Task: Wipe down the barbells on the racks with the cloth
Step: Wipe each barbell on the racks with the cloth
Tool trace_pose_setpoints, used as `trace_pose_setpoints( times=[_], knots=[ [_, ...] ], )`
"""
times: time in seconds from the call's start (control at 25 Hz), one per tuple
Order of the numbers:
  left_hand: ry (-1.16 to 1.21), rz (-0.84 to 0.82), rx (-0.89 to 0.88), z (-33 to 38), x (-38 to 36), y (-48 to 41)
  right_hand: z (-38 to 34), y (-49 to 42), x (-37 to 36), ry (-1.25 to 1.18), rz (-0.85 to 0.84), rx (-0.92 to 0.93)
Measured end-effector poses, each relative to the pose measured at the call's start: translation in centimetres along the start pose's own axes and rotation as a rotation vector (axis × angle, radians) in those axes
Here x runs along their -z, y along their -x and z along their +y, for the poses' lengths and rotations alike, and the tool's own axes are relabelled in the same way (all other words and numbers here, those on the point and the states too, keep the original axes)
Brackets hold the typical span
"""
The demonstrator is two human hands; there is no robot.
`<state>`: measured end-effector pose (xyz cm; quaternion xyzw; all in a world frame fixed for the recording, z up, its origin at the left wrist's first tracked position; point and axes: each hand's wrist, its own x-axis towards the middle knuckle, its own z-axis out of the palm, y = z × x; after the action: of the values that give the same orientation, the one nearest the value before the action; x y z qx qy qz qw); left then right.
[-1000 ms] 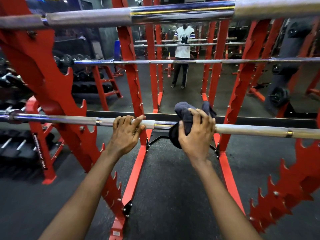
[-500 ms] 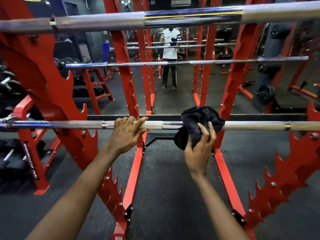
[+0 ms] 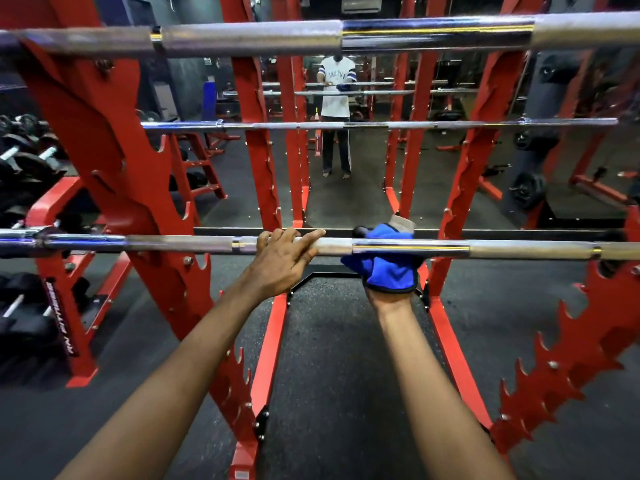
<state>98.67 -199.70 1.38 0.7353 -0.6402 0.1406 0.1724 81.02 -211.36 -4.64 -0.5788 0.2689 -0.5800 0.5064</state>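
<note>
Both forearms reached forward, left hand [image 3: 282, 258] hooked over the barbell [image 3: 173, 242], fingers together and curled on top, right hand [image 3: 388, 300] under it, wrapped in the blue cloth [image 3: 384, 270], finger state impossible to tell, barbell lay level, running left to right across the red rack [image 3: 114, 168]

We note the barbell [image 3: 408, 248] as bare metal, mirror-glossy chrome at its centre and matt grey knurling on either side. The cloth [image 3: 388, 273] is soft blue fabric with dark edging. The rack [image 3: 114, 161] is glossy red-painted metal, and the floor [image 3: 332, 358] is rough, matt, speckled rubber.
</note>
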Motion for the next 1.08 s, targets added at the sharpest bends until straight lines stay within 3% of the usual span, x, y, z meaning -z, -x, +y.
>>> trace_pose_setpoints(
  times=[0.04, 0.12, 0.16, 0.2, 0.28, 0.32, 0.44, 0.56, 0.64, 0.72, 0.84, 0.96, 1.08],
  knots=[
    [-0.023, -0.010, -0.008, -0.4, 0.2, 0.0, 0.1, -1.0, -0.8, 0.060, -0.112, 0.037],
    [-0.103, 0.007, -0.015, -1.8, 0.2, 0.4, -0.8, -1.1, -1.0, 0.154, -0.081, 0.076],
    [-0.130, 0.020, -0.016, -2.5, 0.2, 0.6, -0.8, -1.1, 0.1, 0.072, -0.054, 0.027],
    [-0.141, 0.026, -0.019, -3.1, 0.1, 0.8, -1.6, -0.5, 1.0, -0.183, -0.097, -0.190],
    [-0.141, 0.021, -0.031, -3.7, -0.2, 0.9, -1.8, 1.5, 1.7, -0.491, -0.140, -0.436],
    [-0.148, 0.028, -0.037, -3.7, -0.4, 0.9, -1.6, 2.5, 1.9, -0.594, -0.089, -0.441],
    [-0.166, 0.079, -0.037, -3.3, -0.7, 0.7, -2.3, 3.6, 0.8, -0.453, 0.141, -0.246],
    [-0.168, 0.098, -0.033, -3.4, -1.0, 1.0, -2.1, 4.4, -0.1, -0.302, 0.523, -0.257],
    [-0.157, 0.109, -0.032, -3.5, -1.1, 1.0, -2.2, 5.5, -0.6, 0.042, 0.683, -0.234],
    [-0.140, 0.105, -0.027, -3.4, -1.0, 0.9, -2.3, 6.3, -1.3, 0.325, 0.635, -0.009],
    [-0.142, 0.116, -0.029, -3.2, -1.1, 1.0, -2.9, 6.4, -1.8, 0.712, 0.403, 0.307],
    [-0.125, 0.128, -0.034, -3.2, -0.8, 1.2, -3.2, 4.7, -2.0, 0.970, 0.227, 0.402],
    [-0.121, 0.088, -0.083, -3.7, -0.2, 1.3, -4.2, 1.9, -0.7, 1.056, 0.261, 0.411]
  ],
)
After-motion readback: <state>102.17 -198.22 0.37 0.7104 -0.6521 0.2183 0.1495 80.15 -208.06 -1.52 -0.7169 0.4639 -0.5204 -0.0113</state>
